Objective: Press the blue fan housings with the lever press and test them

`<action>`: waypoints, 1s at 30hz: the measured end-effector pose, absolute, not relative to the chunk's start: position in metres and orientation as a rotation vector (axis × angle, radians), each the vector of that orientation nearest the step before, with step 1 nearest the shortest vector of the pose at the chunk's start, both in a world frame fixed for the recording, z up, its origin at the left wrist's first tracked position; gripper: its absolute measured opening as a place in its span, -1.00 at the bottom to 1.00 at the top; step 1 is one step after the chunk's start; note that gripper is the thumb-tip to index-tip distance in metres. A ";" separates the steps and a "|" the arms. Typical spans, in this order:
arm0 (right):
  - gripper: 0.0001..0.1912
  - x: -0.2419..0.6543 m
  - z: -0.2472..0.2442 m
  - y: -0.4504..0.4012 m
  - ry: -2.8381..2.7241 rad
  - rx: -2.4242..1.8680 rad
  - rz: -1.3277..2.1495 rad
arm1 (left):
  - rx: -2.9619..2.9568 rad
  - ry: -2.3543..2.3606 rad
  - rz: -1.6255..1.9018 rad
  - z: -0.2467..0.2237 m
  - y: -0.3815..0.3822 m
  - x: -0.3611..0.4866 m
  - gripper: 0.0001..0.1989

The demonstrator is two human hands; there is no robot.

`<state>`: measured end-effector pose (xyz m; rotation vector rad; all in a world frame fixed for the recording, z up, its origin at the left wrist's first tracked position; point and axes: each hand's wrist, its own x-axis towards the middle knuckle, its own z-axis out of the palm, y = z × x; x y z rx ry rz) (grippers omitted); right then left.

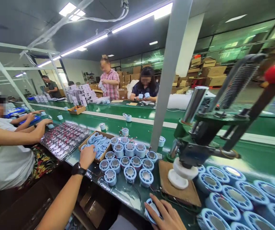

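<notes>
My left hand (87, 157), with a dark watch on the wrist, reaches to the near-left edge of a cardboard box of light-blue plastic rings (101, 140). Its fingers curl down among the rings; what they grip is hidden. At the table's front edge, my right hand (167, 214) is closed round a light-blue round housing with a silvery disc top (152, 208). Similar blue housings (129, 172) with thin wires stand in a group between my hands. To the right, a hand press (197, 140) with a red-knobbed lever holds a white pad above a white round seat (177, 179).
More blue housings (223, 204) crowd the table right of the press. A grey post (169, 70) rises behind the group. On the left, a sheet of small parts with red wires (64, 139) lies near a co-worker's arm (15, 135). Other people sit or stand across the green conveyor (111, 119).
</notes>
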<state>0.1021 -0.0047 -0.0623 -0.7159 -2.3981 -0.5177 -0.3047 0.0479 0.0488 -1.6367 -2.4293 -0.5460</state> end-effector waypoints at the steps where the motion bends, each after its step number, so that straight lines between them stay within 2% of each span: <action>1: -0.45 0.107 -0.060 -0.010 -2.415 -0.760 -0.464 | -1.619 -2.445 -0.532 0.047 0.049 -0.306 -0.85; 2: -0.47 0.113 -0.058 -0.016 -2.423 -0.817 -0.406 | -1.600 -2.453 -0.528 0.046 0.050 -0.306 -0.86; 6: -0.53 0.128 -0.059 -0.036 -2.319 -1.071 -0.236 | -1.512 -2.409 -0.602 0.056 0.047 -0.300 -0.67; 8: -0.53 0.134 -0.060 -0.044 -2.235 -1.164 -0.216 | -1.480 -2.369 -0.729 0.060 0.036 -0.281 -0.64; 10: -0.50 0.137 -0.057 -0.051 -2.196 -1.242 -0.211 | -1.646 -2.330 -0.951 0.055 0.017 -0.242 -0.66; 12: -0.47 0.138 -0.051 -0.056 -2.198 -1.303 -0.199 | -2.210 -2.197 -1.137 0.037 -0.005 -0.187 -0.74; 14: -0.44 0.137 -0.044 -0.059 -2.193 -1.342 -0.182 | -2.754 -1.983 -1.044 0.011 -0.019 -0.132 -0.77; 15: -0.44 0.137 -0.042 -0.060 -2.178 -1.359 -0.168 | -2.845 -1.899 -1.005 -0.003 -0.022 -0.110 -0.75; 19: -0.45 0.139 -0.046 -0.061 -2.085 -1.380 -0.064 | -2.763 -1.745 -1.052 -0.042 -0.012 -0.074 -0.67; 23: -0.47 0.143 -0.059 -0.061 -1.993 -1.329 0.040 | -2.776 -1.642 -1.009 -0.052 -0.014 -0.085 -0.71; 30: -0.50 0.141 -0.071 -0.060 -1.867 -1.231 0.140 | -2.694 -1.786 -0.852 -0.055 -0.028 -0.081 -0.42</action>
